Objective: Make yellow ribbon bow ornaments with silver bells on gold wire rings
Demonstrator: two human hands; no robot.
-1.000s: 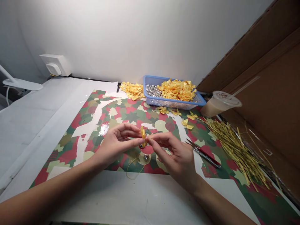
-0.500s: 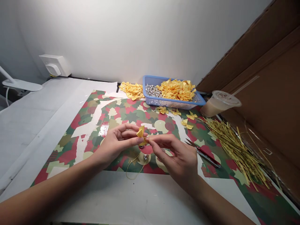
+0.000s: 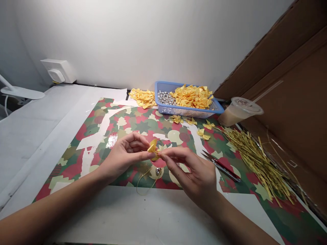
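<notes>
Between the thumb and fingers of my left hand is a yellow ribbon bow. My right hand meets it from the right, thumb and forefinger pinched on a thin gold cord at the bow's edge. A loop of the cord rises just behind the fingertips. Below the hands, a small silver jingle bell rests on the patterned sheet, with a pale cord loop curving beside it. How the cord passes through the bow is hidden by my fingers.
A blue basket at the back holds silver bells and yellow bows. More bows lie to its left. On the right are a lidded drink cup, gold cords and pointed red-handled tool. A cardboard wall bounds the right side.
My left fingers have turned the bow so it leans over more, and the second bell that hung beneath it is now out of sight. My right hand keeps its pinch.
</notes>
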